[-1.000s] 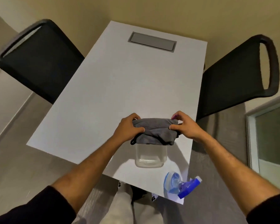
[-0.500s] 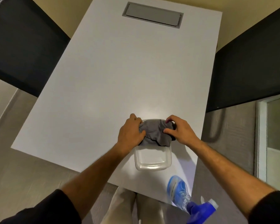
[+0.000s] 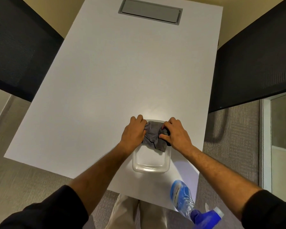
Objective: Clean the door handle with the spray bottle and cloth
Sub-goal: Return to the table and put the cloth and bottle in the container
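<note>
Nearest the viewer, the spray bottle (image 3: 182,198) lies tilted at the worktop's (image 3: 106,90) near right corner, its blue trigger head overhanging the edge; its clear body appears rigid and probably smooth, so it is best taken around the neck just below the trigger. Beyond it stands a clear plastic container (image 3: 149,164), open-topped; its near half shows nothing inside. Over its far rim, both hands hold the grey cloth (image 3: 153,138): the left hand (image 3: 134,133) has its fingers curled round the cloth's left end, and the right hand (image 3: 174,134) pinches the right end between thumb and fingers, so each grip is clenched on fabric. A loose corner droops into the container. The cloth looks soft, light and limp; bunched in one fist it should carry well. Farther off, a grey cable hatch (image 3: 150,11) is set into the worktop, with dark chairs (image 3: 15,47) at either side. No door handle is visible.
</note>
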Action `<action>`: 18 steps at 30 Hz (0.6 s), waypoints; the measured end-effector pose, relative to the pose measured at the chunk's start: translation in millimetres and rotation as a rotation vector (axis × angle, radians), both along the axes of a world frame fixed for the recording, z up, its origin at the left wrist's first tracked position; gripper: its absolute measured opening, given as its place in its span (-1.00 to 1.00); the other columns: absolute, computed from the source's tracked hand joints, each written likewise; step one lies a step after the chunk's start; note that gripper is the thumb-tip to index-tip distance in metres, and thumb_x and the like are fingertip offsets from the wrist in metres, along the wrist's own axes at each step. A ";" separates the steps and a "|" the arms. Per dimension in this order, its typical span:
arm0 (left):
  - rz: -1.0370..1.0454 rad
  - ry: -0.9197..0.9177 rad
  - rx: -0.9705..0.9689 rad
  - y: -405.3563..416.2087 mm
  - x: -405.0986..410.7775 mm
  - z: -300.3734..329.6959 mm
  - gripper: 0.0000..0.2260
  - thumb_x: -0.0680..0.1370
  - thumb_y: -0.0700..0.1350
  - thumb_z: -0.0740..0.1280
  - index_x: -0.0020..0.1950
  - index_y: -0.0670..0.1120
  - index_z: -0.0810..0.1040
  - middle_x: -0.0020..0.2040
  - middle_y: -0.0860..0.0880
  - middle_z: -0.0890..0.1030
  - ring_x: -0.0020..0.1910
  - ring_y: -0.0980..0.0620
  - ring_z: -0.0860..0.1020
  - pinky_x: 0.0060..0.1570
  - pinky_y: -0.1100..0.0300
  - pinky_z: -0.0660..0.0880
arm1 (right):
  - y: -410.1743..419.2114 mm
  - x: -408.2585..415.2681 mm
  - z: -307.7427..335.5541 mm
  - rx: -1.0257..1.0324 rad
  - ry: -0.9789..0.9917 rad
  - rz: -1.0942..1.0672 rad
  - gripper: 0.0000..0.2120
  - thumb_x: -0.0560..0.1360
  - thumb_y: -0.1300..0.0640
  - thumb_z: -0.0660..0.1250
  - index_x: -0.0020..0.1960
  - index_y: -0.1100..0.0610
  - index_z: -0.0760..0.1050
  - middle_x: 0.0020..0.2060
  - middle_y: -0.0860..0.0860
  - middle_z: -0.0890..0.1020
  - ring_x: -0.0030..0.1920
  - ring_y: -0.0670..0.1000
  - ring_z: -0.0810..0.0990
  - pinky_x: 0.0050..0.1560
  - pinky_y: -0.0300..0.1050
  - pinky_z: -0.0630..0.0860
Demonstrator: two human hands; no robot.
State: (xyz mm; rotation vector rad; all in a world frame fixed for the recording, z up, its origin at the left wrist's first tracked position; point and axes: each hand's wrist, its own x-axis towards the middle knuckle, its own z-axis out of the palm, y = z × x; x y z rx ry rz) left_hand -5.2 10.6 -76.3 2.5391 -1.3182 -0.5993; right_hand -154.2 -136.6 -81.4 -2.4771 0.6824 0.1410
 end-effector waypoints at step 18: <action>-0.229 -0.174 -0.015 2.7 5.9 -4.2 -0.68 0.61 -0.01 0.32 0.33 -0.08 0.52 0.26 -0.11 0.55 0.15 -0.13 0.48 0.15 0.01 0.46 | -15.8 -22.2 19.0 -0.080 -0.140 0.011 -0.77 0.56 -0.01 0.38 0.15 0.06 0.61 0.05 -0.04 0.66 0.22 0.10 0.43 0.21 -0.06 0.39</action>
